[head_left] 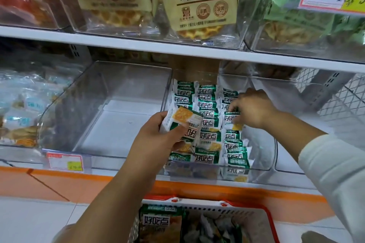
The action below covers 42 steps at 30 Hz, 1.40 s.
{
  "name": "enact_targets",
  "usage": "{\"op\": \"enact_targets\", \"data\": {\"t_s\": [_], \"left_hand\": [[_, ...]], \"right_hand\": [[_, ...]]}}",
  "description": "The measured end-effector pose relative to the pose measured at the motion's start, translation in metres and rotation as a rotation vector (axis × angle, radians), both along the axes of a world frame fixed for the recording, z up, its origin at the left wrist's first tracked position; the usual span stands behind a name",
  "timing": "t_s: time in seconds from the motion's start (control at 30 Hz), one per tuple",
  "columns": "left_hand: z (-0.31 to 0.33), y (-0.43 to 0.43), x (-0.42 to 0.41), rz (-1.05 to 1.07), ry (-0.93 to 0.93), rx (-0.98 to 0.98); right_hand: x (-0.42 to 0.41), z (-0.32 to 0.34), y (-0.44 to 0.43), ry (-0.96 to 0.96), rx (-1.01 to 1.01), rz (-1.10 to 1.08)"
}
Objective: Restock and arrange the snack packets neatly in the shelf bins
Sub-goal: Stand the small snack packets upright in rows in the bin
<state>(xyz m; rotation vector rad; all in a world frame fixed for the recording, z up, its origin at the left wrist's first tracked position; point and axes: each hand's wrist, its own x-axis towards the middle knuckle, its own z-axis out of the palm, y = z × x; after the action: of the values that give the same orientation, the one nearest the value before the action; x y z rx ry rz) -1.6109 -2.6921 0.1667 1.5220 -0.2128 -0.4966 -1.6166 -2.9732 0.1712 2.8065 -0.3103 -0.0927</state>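
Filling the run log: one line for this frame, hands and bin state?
left hand: holds green-white packets | right hand: placing packet in right row | clear bin: three rows | basket: more stock

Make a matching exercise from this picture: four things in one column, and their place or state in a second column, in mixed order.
1. left hand
2. right hand
3. left clear bin
4. basket

A. holds no packets
B. grips a small stack of packets
C. below the shelf, with red rim
D. fingers on a packet in the right row

Pairs: 1-B, 2-D, 3-A, 4-C
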Motion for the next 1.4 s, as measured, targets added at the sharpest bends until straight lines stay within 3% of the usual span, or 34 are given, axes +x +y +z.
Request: {"op": "enact_targets", "data": {"t_s": [0.1,0.17,0.27,0.33,0.4,0.53,0.67,0.77,0.87,0.93,1.0,1.13,1.27,1.33,1.4], "left_hand": [[0.0,0.0,0.0,-0.023,0.008,-0.003],[0.0,0.001,0.0,-0.035,0.013,-0.007],[0.002,0.0,0.0,-0.058,0.009,0.0],[0.002,-0.002,-0.004,-0.091,0.012,-0.003],[0.001,-0.004,-0.012,-0.128,0.022,0.009],[-0.003,-0.008,-0.025,-0.177,-0.027,0.077],[-0.001,-0.006,-0.026,-0.247,-0.096,0.138],[-0.001,-0.007,-0.023,-0.316,-0.164,0.211],[-0.005,-0.012,-0.019,-0.242,-0.136,0.164],[-0.007,-0.016,-0.018,-0.205,-0.132,0.129],[-0.008,-0.017,-0.016,-0.132,-0.272,0.191],[-0.003,-0.003,-0.001,0.192,-0.575,0.303],[-0.015,0.009,0.015,0.165,-0.506,0.502],[-0.019,0.011,0.016,0.105,-0.495,0.57],[-0.019,0.012,0.016,0.077,-0.515,0.581]], "right_hand": [[-0.004,-0.002,0.005,0.01,0.022,-0.042],[-0.019,-0.001,0.019,-0.153,0.184,-0.061],[-0.057,0.009,0.064,-0.458,0.845,-0.084],[-0.083,0.016,0.098,-0.434,1.289,-0.115],[-0.098,0.012,0.12,-0.416,1.492,-0.141],[-0.106,0.001,0.127,-0.543,1.558,-0.215],[-0.112,0.004,0.12,-0.476,1.449,-0.187],[-0.113,0.003,0.117,-0.483,1.576,-0.185],[-0.111,-0.003,0.117,-0.449,1.681,-0.312],[-0.11,-0.006,0.115,-0.456,1.644,-0.36],[-0.106,-0.002,0.106,-0.508,1.513,-0.332],[-0.088,0.019,0.053,-0.576,0.991,-0.172],[-0.058,0.017,0.012,-0.234,0.419,-0.005],[-0.045,0.011,0.011,-0.081,0.275,0.045],[-0.035,0.002,0.015,-0.006,0.258,0.037]]}}
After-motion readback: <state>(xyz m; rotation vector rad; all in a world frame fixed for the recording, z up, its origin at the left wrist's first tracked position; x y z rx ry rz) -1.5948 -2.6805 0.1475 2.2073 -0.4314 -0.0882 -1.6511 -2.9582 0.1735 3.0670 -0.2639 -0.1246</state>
